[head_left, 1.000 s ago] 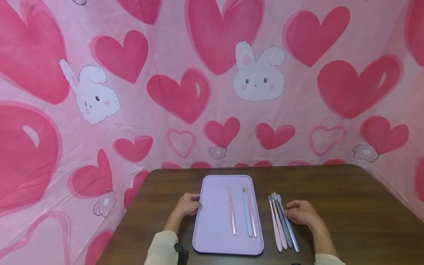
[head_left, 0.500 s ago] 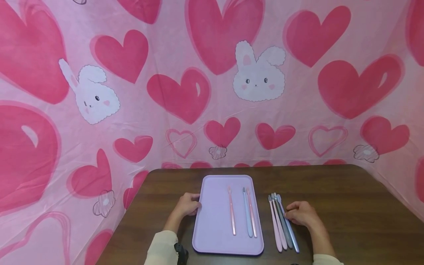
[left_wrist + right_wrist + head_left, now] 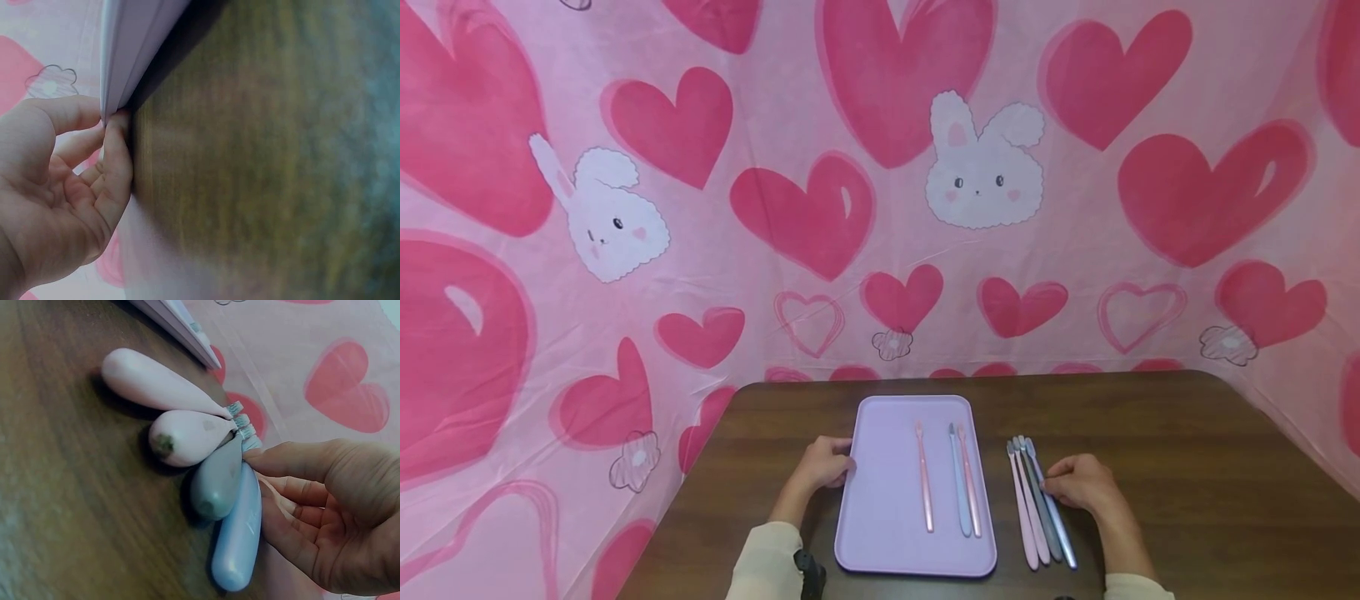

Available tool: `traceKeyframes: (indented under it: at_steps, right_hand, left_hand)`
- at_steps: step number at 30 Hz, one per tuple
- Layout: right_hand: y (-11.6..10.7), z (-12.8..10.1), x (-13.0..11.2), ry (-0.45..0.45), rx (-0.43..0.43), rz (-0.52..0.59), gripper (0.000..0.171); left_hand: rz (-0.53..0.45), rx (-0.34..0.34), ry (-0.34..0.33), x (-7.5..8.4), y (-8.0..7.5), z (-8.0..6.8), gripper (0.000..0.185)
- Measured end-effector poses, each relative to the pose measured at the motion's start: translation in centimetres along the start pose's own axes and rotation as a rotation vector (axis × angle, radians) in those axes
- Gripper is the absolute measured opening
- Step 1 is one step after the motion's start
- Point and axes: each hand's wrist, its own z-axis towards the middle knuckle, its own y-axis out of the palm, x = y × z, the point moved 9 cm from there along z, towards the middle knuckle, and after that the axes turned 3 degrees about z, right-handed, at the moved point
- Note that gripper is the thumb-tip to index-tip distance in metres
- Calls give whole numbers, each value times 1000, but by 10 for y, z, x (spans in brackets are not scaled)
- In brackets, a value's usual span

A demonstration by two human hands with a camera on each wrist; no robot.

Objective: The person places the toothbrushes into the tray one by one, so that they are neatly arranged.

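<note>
A lilac tray [image 3: 880, 542] lies on the table, and my left hand [image 3: 826, 463] pinches its left rim between thumb and fingers; the left wrist view shows the fingertips at the edge. On the tray lie two pink toothbrushes [image 3: 924, 483] and a light blue one [image 3: 960, 487]. Right of the tray, several toothbrushes lie side by side: two pale pink [image 3: 1022, 508], a grey-green [image 3: 215, 484] and a shiny blue toothbrush [image 3: 240, 531]. My right hand [image 3: 1081, 482] pinches the blue toothbrush, thumb on its near-neck part and fingers along its other side.
The dark wooden table [image 3: 1210, 483] extends beyond both hands. A pink cloth [image 3: 820, 333] with hearts and rabbits hangs behind it and down the left side. A black wrist strap [image 3: 809, 575] is on my left wrist.
My right fingers have moved slightly left, closer onto the blue toothbrush. The left hand, the tray and the other toothbrushes stay in place.
</note>
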Motion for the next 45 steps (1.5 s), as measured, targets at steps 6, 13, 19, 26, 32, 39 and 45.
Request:
traceKeyframes:
  at_steps: [6,13,19,26,32,39,45]
  right_hand:
    - [-1,-1,-2,-2,13,-65,22]
    - [-3,-1,-7,-9,54,-205,19]
    - [-3,-1,-11,-7,61,-288,24]
    - [-5,1,-6,-13,81,-263,23]
    - [-5,1,-3,-14,86,-147,26]
    - [-4,2,2,-3,86,-22,24]
    - [0,4,5,2,52,145,23]
  left_hand:
    - [7,2,-1,-1,1,-1,51]
    - [9,1,-1,0,0,-1,51]
    - [11,3,9,2,-2,0,51]
    - [-4,-4,7,1,0,0,51]
    - [-9,-4,19,2,0,0,51]
    - [-2,2,24,3,-1,0,50]
    - [-13,-5,19,2,0,-1,51]
